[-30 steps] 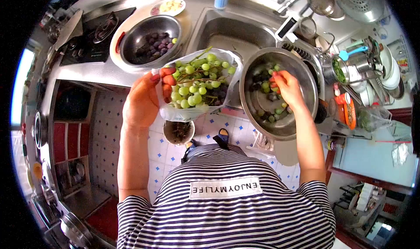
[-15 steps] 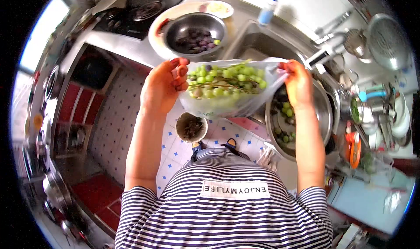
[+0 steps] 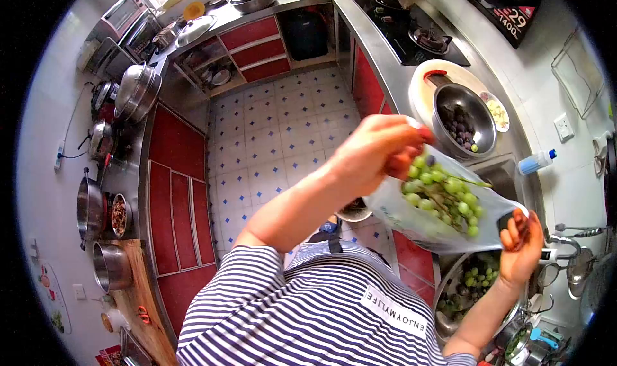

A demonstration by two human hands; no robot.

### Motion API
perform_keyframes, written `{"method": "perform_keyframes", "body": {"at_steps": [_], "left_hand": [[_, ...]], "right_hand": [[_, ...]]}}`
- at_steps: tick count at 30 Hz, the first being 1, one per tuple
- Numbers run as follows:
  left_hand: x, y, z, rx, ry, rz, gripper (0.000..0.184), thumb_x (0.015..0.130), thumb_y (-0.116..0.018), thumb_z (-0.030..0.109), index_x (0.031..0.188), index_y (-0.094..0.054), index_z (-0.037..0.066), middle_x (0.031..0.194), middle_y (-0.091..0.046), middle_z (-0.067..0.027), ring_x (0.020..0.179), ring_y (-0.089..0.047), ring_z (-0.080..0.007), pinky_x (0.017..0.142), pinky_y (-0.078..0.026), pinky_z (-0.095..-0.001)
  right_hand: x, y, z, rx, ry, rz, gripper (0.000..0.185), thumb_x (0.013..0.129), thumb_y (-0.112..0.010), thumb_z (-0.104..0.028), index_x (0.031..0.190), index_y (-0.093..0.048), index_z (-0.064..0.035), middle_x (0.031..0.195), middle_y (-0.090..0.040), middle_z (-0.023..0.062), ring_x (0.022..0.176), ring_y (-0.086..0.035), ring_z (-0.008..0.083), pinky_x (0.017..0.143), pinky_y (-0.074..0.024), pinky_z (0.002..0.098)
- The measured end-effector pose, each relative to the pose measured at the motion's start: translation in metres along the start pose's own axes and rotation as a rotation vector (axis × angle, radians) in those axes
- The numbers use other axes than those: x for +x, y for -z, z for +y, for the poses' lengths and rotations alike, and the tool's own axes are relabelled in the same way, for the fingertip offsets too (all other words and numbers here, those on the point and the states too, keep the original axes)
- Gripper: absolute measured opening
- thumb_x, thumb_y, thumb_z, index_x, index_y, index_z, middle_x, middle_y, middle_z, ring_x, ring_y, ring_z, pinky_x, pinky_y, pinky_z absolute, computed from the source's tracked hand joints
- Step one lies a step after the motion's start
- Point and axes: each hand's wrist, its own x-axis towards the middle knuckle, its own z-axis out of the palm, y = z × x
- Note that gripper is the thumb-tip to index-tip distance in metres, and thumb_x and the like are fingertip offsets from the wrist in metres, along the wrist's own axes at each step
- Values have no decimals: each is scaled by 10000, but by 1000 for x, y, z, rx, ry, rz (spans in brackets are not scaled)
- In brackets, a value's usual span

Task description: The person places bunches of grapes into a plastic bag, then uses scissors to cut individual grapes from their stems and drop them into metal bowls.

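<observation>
My left hand (image 3: 385, 151) is closed on one top edge of a clear plastic bag (image 3: 411, 224). On the opposite edge, my right hand (image 3: 522, 253) pinches the bag too. Stretched between them, the bag slants down to the right and holds a bunch of green grapes (image 3: 443, 196) on stems. Just beyond my left hand, a metal bowl (image 3: 479, 106) contains dark grapes (image 3: 457, 127) and a green one. Below the bag, a larger metal basin (image 3: 442, 302) with more green grapes (image 3: 479, 277) is partly hidden by my right forearm.
Behind the bag is the sink (image 3: 504, 178), with a blue-capped bottle (image 3: 537, 163) at its edge. A small plate (image 3: 496, 112) of pale pieces sits beside the bowl. A bin (image 3: 355, 214) stands on the floor near my feet. Farther off is a gas hob (image 3: 411, 28).
My view has swung to the left, showing more floor and the far counter. Both hands still grip the bag, which has gone from nearly level to slanting in view.
</observation>
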Motion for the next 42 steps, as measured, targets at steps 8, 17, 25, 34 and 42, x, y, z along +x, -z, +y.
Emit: {"method": "perform_keyframes", "body": {"at_steps": [8,17,25,34,42], "left_hand": [[-97,62,-4,-89,-171,219,226,864,-508,193,863,-539,-30,614,-474,1,424,-283,-23,402,-210,-190],[-215,130,-4,-62,-194,324,173,867,-511,163,870,-534,-8,645,-470,13,450,-294,-14,422,-237,-182],[-346,146,-18,91,-208,677,214,778,-649,196,782,-576,-6,651,-530,-55,527,-469,-117,438,-360,-258],[-502,76,-30,138,-607,996,251,793,-654,229,737,-550,7,601,-491,-21,492,-428,-83,420,-330,-235],[-710,-25,-38,-19,-875,1402,183,802,-616,211,782,-564,37,649,-496,-32,456,-366,-68,377,-305,-208]], "right_hand": [[0,-84,48,-182,-227,-212,193,882,-498,-137,891,-560,45,721,-528,55,495,-322,54,432,-243,208],[-43,-159,124,-277,-325,-167,139,883,-461,-95,819,-551,-10,730,-564,68,534,-405,75,450,-270,218],[-90,-175,178,-300,-363,-451,161,898,-482,-200,912,-548,-54,825,-612,51,628,-526,96,484,-378,197],[-158,-292,224,-467,-483,-920,292,860,-561,-239,1038,-546,-7,961,-588,93,862,-577,159,640,-494,261],[-318,-446,227,-136,-600,-1427,137,889,-529,-154,864,-546,-21,762,-569,65,544,-431,68,421,-331,193]]}}
